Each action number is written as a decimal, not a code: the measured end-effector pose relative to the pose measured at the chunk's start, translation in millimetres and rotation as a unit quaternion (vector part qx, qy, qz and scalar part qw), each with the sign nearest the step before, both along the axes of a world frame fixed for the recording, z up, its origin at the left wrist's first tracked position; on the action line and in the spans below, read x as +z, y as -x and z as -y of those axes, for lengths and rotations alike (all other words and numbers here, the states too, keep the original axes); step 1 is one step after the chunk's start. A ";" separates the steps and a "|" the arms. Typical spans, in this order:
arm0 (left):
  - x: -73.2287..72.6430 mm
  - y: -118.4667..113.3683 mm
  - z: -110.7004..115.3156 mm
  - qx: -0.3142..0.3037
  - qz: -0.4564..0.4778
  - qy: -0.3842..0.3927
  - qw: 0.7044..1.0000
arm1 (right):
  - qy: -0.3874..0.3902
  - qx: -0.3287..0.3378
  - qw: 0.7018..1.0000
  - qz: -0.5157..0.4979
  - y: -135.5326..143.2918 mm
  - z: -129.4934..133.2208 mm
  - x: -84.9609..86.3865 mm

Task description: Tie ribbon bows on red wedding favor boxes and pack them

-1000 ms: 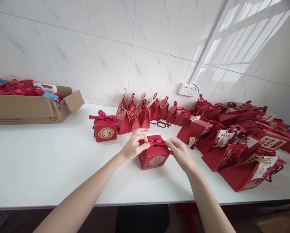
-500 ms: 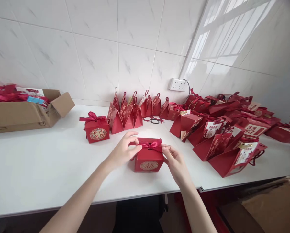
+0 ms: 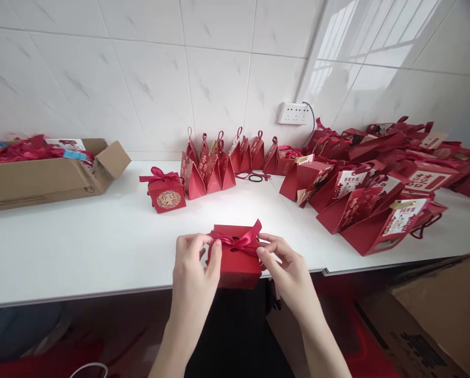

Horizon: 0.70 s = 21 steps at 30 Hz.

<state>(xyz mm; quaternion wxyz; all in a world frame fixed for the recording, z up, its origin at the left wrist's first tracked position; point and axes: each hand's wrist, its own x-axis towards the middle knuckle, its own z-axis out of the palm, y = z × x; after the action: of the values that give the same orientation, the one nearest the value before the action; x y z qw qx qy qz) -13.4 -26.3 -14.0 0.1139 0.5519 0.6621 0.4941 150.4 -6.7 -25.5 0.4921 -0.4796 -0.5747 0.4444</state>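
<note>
A red gift box [image 3: 238,270] sits at the table's front edge, its top facing me. Tied across that top is a shiny dark-pink ribbon bow [image 3: 237,242], with one end sticking up at the right. My left hand [image 3: 198,265] pinches the left part of the ribbon between thumb and fingers. On the opposite side, my right hand [image 3: 286,265] has its thumb and fingers closed on the ribbon's right part by the box edge; some fingertips are hidden. Behind and to the left stands another red box [image 3: 166,195] with a bow and a round gold label.
Several red triangular boxes [image 3: 209,173] with loops line the wall. A heap of red boxes [image 3: 396,157] covers the right side. At the left is an open carton [image 3: 42,181] of ribbons and packaging. A power strip [image 3: 294,113] hangs on the wall; another carton [image 3: 439,315] stands below.
The gift box has come closer to the table's front edge and its top shows more. Both hands have moved with it, still at the bow. My view has shifted slightly.
</note>
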 end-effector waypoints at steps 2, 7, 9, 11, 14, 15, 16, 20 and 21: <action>-0.2 -1.3 8.2 0.012 -0.052 0.004 0.999 | 0.006 0.009 1.000 -0.003 -2.8 3.0 0.7; -2.7 -4.8 13.0 -0.020 -0.046 -0.032 0.998 | 0.016 0.006 1.000 -0.019 -2.6 6.5 1.7; -5.2 -5.0 11.3 -0.042 -0.019 -0.048 0.998 | 0.017 0.002 1.000 -0.019 -1.2 6.7 2.1; -7.1 -3.8 10.3 -0.072 0.007 -0.047 0.996 | 0.018 0.004 1.000 -0.026 -0.6 6.1 2.2; -7.7 0.5 9.9 -0.117 0.045 -0.024 0.992 | 0.021 0.012 0.999 -0.043 -1.8 4.3 1.1; -7.4 2.8 9.6 -0.129 0.055 -0.017 0.990 | 0.023 0.014 0.998 -0.049 -2.4 3.4 0.5; -6.9 5.5 9.0 -0.142 0.064 -0.009 0.988 | 0.024 0.016 0.998 -0.055 -2.9 2.5 -0.2; -3.5 18.8 5.9 -0.192 0.088 0.017 0.977 | 0.025 0.017 0.997 -0.076 -2.4 0.0 -1.5; -2.6 21.8 5.3 -0.202 0.086 0.015 0.975 | 0.022 0.016 0.996 -0.080 -1.7 0.4 -1.1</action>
<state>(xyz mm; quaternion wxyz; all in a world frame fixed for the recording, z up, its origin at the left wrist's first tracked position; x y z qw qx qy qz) -35.2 -31.5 -16.6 0.2763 0.6277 0.5322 0.4964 152.1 -7.0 -26.6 0.5181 -0.4443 -0.5314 0.5018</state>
